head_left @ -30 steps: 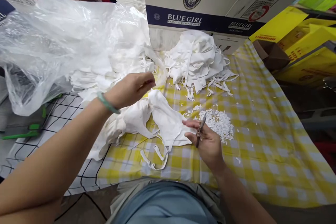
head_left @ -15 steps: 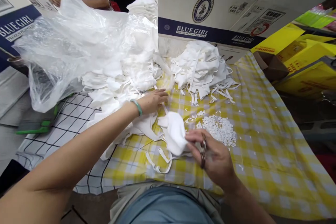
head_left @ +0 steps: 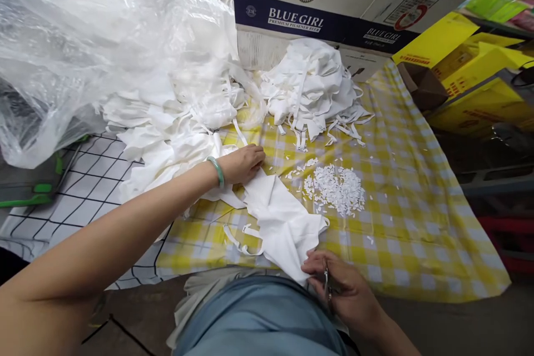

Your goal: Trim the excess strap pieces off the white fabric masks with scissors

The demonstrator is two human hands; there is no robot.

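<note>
A white bra (head_left: 287, 225) with thin straps lies stretched across the table between my hands. My left hand (head_left: 245, 163), wearing a green bangle at the wrist, has its fingers closed on the far end of it. At the near corner, my right hand (head_left: 340, 283) pinches the fabric between thumb and finger. Small metal scissors (head_left: 326, 278) also sit in that hand, their blades mostly hidden. To the right lies a heap of little white clippings (head_left: 336, 188). More white garments (head_left: 167, 161) are spread out beside my left forearm.
A second pile of white garments (head_left: 311, 86) stands before a large carton (head_left: 317, 11). Clear plastic sheeting (head_left: 104, 33) covers the back left. Yellow checked cloth (head_left: 417, 222) covers the table; its right edge drops away near yellow boxes (head_left: 475, 105).
My right hand has moved down toward my body, drawing the bra from a bunched shape to flat and stretched. My left fingers have curled in onto the fabric. The view has tilted downward.
</note>
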